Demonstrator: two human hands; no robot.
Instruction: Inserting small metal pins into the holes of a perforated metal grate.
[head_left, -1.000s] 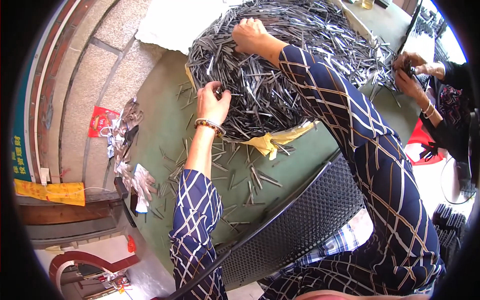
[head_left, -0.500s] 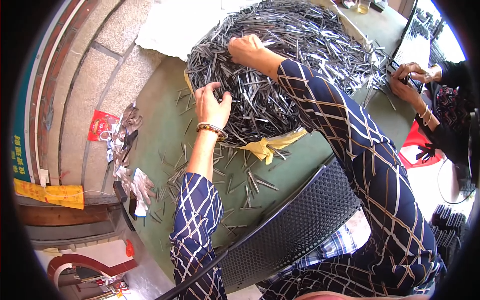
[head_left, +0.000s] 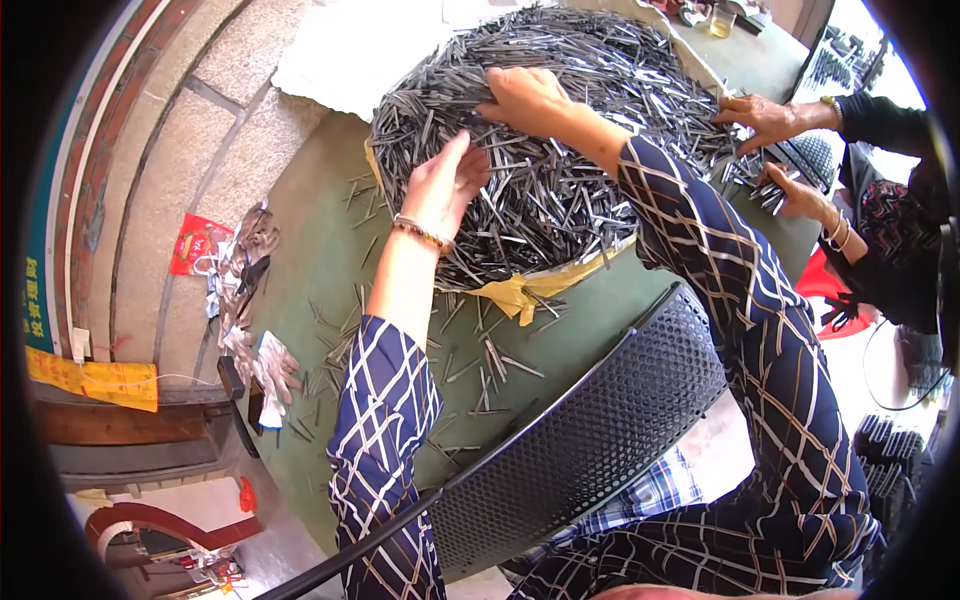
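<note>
A large heap of thin dark metal-looking strips (head_left: 560,200) fills a sack-like wrapping with a yellow edge (head_left: 510,298). Over its left part is my left hand (head_left: 445,185), thumb raised and fingers apart, with nothing visible in it. Farther in and to the right, my right hand (head_left: 530,100) reaches over the strips, palm down, its thumb and fingertips apart near the surface. Whether a strip lies under its fingers is hidden. Against my lap leans a curved black panel full of small holes (head_left: 590,430), tilted at the table's near edge.
Loose strips (head_left: 495,365) lie scattered on the green table (head_left: 320,200). Worn gloves (head_left: 275,375) and a red packet (head_left: 198,243) are at the left edge. A co-worker's hands (head_left: 775,122) work at the heap's right side, one gripping strips. A cup (head_left: 722,20) stands at the back.
My right hand has moved right and its fingers have opened. My left hand has shifted up and right, turning sideways. The co-worker's hands have spread apart, one reaching to the heap.
</note>
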